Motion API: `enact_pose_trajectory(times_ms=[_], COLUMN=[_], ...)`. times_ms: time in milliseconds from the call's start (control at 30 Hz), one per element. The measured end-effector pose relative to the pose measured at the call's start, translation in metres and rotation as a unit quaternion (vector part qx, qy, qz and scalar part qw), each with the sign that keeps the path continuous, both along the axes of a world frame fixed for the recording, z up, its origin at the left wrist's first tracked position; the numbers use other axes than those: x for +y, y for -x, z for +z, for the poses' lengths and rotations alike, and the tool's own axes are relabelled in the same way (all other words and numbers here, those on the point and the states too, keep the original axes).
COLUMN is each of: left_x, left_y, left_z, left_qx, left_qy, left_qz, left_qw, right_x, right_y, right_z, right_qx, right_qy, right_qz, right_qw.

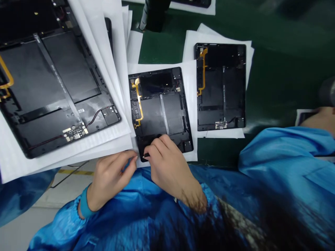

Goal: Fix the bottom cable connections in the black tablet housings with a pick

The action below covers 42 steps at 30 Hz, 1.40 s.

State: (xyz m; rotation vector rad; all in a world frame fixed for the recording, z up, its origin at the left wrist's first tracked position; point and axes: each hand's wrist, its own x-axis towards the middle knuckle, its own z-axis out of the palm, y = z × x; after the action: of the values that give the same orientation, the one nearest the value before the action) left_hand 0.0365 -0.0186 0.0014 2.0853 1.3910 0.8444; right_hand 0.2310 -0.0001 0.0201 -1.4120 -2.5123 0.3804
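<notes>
An opened tablet shell (149, 111) with a yellow flex cable (140, 104) and a grey ribbon cable (164, 111) lies in front of me on white foam sheet. Over its lower edge bends my right hand (170, 167), fingers curled around a small dark piece (146, 154) whose end pokes out by the lower left corner. My left hand (112, 176), with a teal band at the wrist, is closed in a pinch just left of that corner. Whatever sits between its fingertips is too small to make out. My right hand covers the shell's bottom middle.
Nearer the camera at left, another opened tablet shell (65, 73) rests on stacked white foam sheets (115, 139). A third opened shell (220, 87) lies to the right on the green table (274, 80). A blue-sleeved person's arm (285, 150) reaches in at right. A dark upright object (157, 15) stands behind.
</notes>
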Motion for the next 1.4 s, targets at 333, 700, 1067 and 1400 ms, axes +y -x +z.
enact_pose_trajectory(times_ms=[333, 700, 1067, 1400], left_x=[-0.001, 0.009, 0.014, 0.013], left_y=[0.000, -0.008, -0.008, -0.008], left_z=[0.010, 0.019, 0.020, 0.018], left_qx=[0.001, -0.064, -0.089, -0.085], left_qy=[0.082, 0.418, 0.455, 0.450], left_qz=[0.064, 0.125, 0.115, 0.126], left_qw=[0.995, 0.898, 0.879, 0.880], right_x=[0.000, -0.002, -0.008, -0.009], right_y=[-0.001, -0.003, -0.004, -0.001], right_z=[-0.005, -0.004, -0.005, -0.006], right_qx=[0.047, 0.129, 0.160, 0.159], right_qy=[0.019, 0.065, 0.085, 0.090], right_qz=[0.006, -0.002, -0.029, -0.037], right_qw=[0.999, 0.990, 0.983, 0.982])
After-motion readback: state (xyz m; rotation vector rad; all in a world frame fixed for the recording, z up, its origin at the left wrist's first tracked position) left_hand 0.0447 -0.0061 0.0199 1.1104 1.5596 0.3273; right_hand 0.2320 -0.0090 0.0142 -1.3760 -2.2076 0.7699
